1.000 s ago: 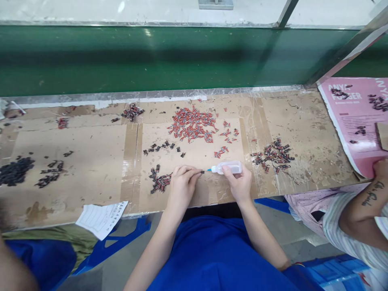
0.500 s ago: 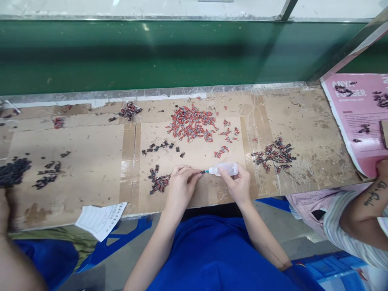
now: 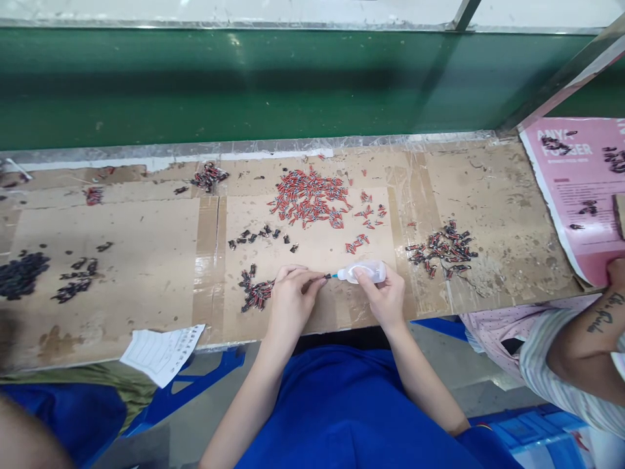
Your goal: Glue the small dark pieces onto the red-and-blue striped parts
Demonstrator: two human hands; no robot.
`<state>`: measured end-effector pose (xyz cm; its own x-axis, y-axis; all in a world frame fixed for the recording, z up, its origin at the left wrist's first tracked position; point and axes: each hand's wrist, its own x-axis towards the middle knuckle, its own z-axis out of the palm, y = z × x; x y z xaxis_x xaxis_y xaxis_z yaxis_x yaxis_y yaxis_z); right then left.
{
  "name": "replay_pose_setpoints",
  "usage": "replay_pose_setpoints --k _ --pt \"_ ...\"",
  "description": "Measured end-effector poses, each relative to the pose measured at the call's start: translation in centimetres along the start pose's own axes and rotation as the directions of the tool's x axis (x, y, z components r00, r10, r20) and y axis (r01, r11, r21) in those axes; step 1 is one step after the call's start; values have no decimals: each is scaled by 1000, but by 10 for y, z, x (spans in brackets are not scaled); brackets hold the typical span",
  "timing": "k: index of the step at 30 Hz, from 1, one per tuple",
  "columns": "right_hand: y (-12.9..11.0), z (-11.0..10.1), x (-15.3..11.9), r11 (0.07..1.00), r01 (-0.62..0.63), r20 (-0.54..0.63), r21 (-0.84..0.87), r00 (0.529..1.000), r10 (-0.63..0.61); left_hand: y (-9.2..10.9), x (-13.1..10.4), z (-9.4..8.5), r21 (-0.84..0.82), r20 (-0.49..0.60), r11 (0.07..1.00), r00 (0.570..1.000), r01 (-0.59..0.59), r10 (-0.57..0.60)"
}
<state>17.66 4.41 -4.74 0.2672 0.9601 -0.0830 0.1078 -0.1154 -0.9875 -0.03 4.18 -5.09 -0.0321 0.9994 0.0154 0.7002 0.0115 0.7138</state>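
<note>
Between thumb and fingertips, my left hand pinches a small black part; its exact kind is too small to make out. My right hand is closed around a clear squeeze bottle lying sideways, its blue tip at the black part. Beside my left hand is a pile of black-and-red pieces. Loose black parts lie above it. Farther back is a large heap of red pieces with metal ends, with a few strays to its right.
Cardboard covers the bench. More black-and-red pieces lie to the right, and a black heap to the left. A paper sheet overhangs the front edge. Co-workers' arms show at left and right. A green panel stands behind.
My hands hold nearly the same pose, the bottle tip still at the black part. At far left, the co-worker's arm has drawn back from the black heap.
</note>
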Motion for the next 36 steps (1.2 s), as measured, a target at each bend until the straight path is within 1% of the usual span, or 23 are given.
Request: replay_pose_setpoints --k 6,11,16,18,20,22,25,28,30,32,34,36 --pt "-1 1 0 1000 7 13 -18 1000 -7 0 0 -1 3 12 1000 1000 -7 7" --pt "-1 1 0 1000 9 2 -8 1000 -9 1 0 0 -5 6 1000 1000 0 0" --pt "-1 -4 1 998 14 -62 64 998 -11 2 -1 1 -12 17 1000 1000 -4 4" --pt "-1 -6 1 996 39 -61 86 998 -34 1 -3 -2 -24 18 999 1000 -25 25" --pt "0 -4 -1 993 81 -2 86 997 -81 0 -6 -8 -39 -17 998 999 -42 41" --pt "2 4 -3 988 131 88 84 987 -138 -3 -10 -16 -55 -71 998 997 -40 36" --pt "4 21 -6 977 202 213 62 954 -211 -8 -15 -28 -100 -141 995 990 4 -18" --pt "3 30 -6 966 256 314 -39 921 -232 -11 -20 -35 -172 -174 983 981 58 -88" --pt "1 26 -3 945 309 359 -107 898 -253 -12 -23 -35 -217 -141 972 983 87 -119" --pt "-2 16 4 913 378 369 -154 879 -302 -12 -25 -34 -257 -116 960 983 111 -144" --pt "-6 2 18 874 434 324 -219 877 -354 -12 -26 -32 -293 -129 947 976 130 -173" --pt "-10 -11 36 823 448 243 -348 892 -382 -11 -26 -32 -318 -155 939 970 133 -190"
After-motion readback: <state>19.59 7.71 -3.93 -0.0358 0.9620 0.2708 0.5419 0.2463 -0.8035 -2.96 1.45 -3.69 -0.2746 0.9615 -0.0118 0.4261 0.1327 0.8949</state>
